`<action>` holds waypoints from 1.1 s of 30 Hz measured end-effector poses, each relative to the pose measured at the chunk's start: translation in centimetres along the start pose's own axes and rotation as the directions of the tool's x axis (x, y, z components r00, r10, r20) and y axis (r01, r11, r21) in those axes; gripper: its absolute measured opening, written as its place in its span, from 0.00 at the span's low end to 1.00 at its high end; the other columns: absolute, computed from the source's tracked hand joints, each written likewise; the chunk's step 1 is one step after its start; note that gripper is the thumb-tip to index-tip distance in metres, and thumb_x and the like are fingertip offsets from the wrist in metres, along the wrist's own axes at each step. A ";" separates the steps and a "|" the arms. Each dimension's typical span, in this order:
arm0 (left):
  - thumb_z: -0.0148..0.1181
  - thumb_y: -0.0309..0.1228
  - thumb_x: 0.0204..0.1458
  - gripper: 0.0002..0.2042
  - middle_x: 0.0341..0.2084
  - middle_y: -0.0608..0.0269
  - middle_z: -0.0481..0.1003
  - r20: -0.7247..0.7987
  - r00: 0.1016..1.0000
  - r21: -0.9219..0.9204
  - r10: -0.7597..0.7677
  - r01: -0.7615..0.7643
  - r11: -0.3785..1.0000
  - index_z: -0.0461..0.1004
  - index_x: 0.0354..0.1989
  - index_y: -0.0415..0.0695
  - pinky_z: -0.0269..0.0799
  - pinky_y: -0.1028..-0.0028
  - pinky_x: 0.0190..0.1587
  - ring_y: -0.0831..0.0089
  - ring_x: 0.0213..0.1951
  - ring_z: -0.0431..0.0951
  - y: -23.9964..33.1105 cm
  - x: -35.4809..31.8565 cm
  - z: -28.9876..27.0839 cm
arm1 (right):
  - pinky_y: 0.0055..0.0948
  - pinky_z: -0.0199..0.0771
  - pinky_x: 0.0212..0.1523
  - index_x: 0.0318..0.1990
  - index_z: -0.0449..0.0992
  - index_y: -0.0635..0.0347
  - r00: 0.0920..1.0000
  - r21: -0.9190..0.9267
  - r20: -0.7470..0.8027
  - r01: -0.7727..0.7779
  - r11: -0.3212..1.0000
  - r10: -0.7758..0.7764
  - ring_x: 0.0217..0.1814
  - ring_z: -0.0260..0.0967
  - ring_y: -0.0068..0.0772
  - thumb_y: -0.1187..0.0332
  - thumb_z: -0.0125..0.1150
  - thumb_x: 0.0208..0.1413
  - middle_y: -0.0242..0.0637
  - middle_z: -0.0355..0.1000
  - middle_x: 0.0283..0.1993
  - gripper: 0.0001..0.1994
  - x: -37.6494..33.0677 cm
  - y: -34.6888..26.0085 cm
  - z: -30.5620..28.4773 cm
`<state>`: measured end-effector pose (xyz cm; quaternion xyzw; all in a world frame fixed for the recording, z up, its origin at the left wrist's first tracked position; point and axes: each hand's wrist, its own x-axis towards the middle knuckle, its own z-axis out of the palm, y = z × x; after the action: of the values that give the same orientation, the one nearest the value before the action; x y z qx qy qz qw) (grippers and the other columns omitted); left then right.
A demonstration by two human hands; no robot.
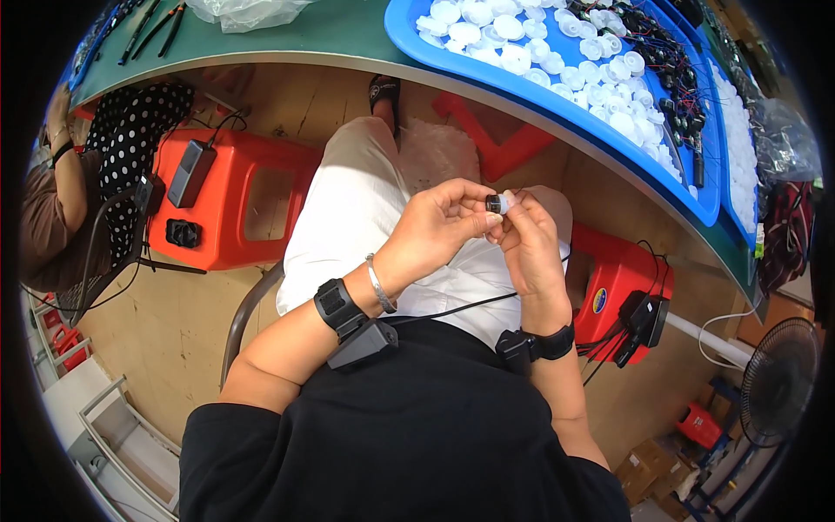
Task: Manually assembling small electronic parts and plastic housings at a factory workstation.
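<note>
Above my lap, my left hand pinches a small black cylindrical part between thumb and fingertips. My right hand closes its fingers on a small translucent white cap at the right end of that black part. Cap and part touch; whether they are fully joined I cannot tell. Many similar white caps lie loose in a blue tray on the table ahead. Black parts with thin wires are heaped on the tray's right side.
The green table curves across the top, with pliers and a clear plastic bag on it. Red stools flank my legs, bearing black boxes and cables. Another person's arm shows far left. A fan stands lower right.
</note>
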<state>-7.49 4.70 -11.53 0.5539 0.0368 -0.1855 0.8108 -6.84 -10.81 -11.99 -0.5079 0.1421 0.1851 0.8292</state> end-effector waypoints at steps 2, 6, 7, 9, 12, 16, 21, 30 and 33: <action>0.59 0.22 0.54 0.11 0.31 0.62 0.78 0.016 1.000 -0.001 0.014 -0.014 1.000 0.72 0.45 0.33 0.75 0.80 0.40 0.79 0.34 0.78 -0.1 0.0 0.1 | 0.19 0.64 0.31 0.34 0.67 0.58 1.000 -0.018 -0.001 0.004 1.000 -0.004 0.26 0.61 0.17 0.69 0.53 0.62 0.28 0.66 0.28 0.05 0.0 0.1 -0.3; 0.59 0.23 0.54 0.13 0.37 0.61 0.76 0.033 0.999 0.094 0.041 -0.043 0.995 0.70 0.48 0.34 0.75 0.78 0.43 0.78 0.38 0.77 -0.6 -0.2 0.0 | 0.19 0.64 0.30 0.36 0.65 0.59 0.997 -0.133 -0.012 0.069 0.989 -0.072 0.27 0.61 0.16 0.69 0.52 0.62 0.28 0.65 0.28 0.05 -0.2 0.4 -0.1; 0.59 0.23 0.55 0.13 0.37 0.61 0.76 0.028 0.998 0.113 0.049 -0.052 0.992 0.70 0.48 0.34 0.75 0.78 0.44 0.78 0.38 0.77 -0.8 -0.2 -0.1 | 0.19 0.64 0.30 0.36 0.65 0.59 0.997 -0.135 -0.012 0.069 0.988 -0.071 0.27 0.61 0.16 0.69 0.52 0.62 0.28 0.65 0.28 0.05 -0.4 0.4 0.2; 0.59 0.22 0.55 0.13 0.37 0.60 0.76 0.023 0.998 0.126 0.060 -0.062 0.990 0.70 0.48 0.34 0.75 0.78 0.44 0.78 0.38 0.77 -0.8 -0.3 -0.3 | 0.20 0.65 0.31 0.37 0.64 0.61 0.981 -0.274 0.052 0.196 0.941 -0.189 0.28 0.61 0.15 0.68 0.50 0.64 0.28 0.65 0.30 0.06 -0.7 0.2 0.9; 0.58 0.22 0.55 0.12 0.38 0.60 0.76 0.040 0.999 -0.001 -0.026 0.026 1.000 0.71 0.47 0.34 0.75 0.78 0.44 0.78 0.38 0.78 -0.2 -0.2 0.4 | 0.19 0.66 0.33 0.37 0.64 0.61 0.965 -0.427 0.068 0.257 0.867 -0.253 0.32 0.62 0.15 0.68 0.49 0.64 0.29 0.66 0.33 0.07 -0.6 0.2 -0.2; 0.56 0.27 0.58 0.10 0.38 0.59 0.77 0.106 0.986 -0.252 -0.128 0.151 0.956 0.72 0.46 0.36 0.76 0.78 0.43 0.76 0.38 0.78 -0.3 0.2 -0.6 | 0.19 0.66 0.37 0.40 0.65 0.62 0.972 -0.337 0.035 0.231 0.913 -0.233 0.35 0.63 0.16 0.68 0.50 0.64 0.29 0.67 0.37 0.07 -0.7 -0.1 0.7; 0.53 0.35 0.61 0.13 0.39 0.58 0.77 0.255 0.945 -0.510 -0.203 0.309 0.803 0.73 0.46 0.38 0.76 0.76 0.46 0.74 0.40 0.78 -0.3 0.8 -1.2 | 0.25 0.67 0.46 0.49 0.70 0.64 0.906 -0.495 0.137 0.412 0.765 -0.400 0.43 0.66 0.23 0.66 0.57 0.60 0.33 0.69 0.41 0.14 -0.4 0.3 0.4; 0.48 0.44 0.62 0.19 0.46 0.61 0.74 0.356 0.899 -0.563 -0.254 0.424 0.710 0.70 0.52 0.43 0.69 0.69 0.54 0.72 0.48 0.74 0.0 0.0 -1.0 | 0.38 0.68 0.35 0.38 0.75 0.65 0.595 -0.762 0.588 0.634 -0.129 -0.548 0.34 0.69 0.45 0.71 0.65 0.46 0.42 0.72 0.34 0.11 -0.8 -2.4 2.2; 0.51 0.44 0.61 0.18 0.39 0.66 0.74 0.378 0.895 -0.499 -0.237 0.413 0.762 0.71 0.50 0.43 0.70 0.71 0.51 0.78 0.43 0.74 1.5 -0.4 -0.5 | 0.38 0.67 0.31 0.33 0.73 0.65 0.529 -0.726 0.645 0.649 -0.227 -0.552 0.30 0.69 0.44 0.69 0.64 0.47 0.42 0.71 0.28 0.10 -1.6 -3.4 2.3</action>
<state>-7.31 5.74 -10.26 0.2388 0.0663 -0.3851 0.8890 -6.65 -10.41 -7.55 -0.8874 -0.3042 -0.1788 0.2966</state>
